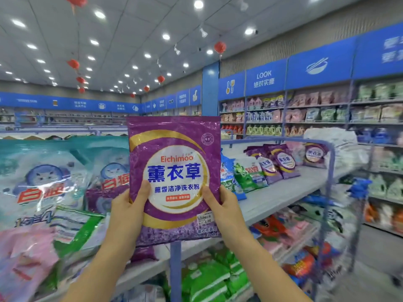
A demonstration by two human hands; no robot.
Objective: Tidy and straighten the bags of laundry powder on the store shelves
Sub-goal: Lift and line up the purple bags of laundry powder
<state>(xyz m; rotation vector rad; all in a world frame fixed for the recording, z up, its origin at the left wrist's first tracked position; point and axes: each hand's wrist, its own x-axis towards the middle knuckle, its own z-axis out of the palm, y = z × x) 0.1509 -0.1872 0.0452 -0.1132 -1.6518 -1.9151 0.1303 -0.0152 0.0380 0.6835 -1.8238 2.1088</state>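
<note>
- My left hand [128, 205] grips the lower left edge of the purple bag [174, 149], thumb flat on the front, fingers hidden behind.
- My right hand [226, 205] grips the lower right edge the same way; both forearms rise from below.
- The bag is glossy, crinkled plastic film, rectangular, upright, with its label facing me.
- I hold it in the air before the upper shelf [283, 192], above the blue post [175, 271].
- Bare grey shelf surface lies open at right, in front of a leaning row of similar purple bags [283, 162].
- Large teal bags [43, 171] crowd the left; green bags [207, 282] lie on the shelf below.
</note>
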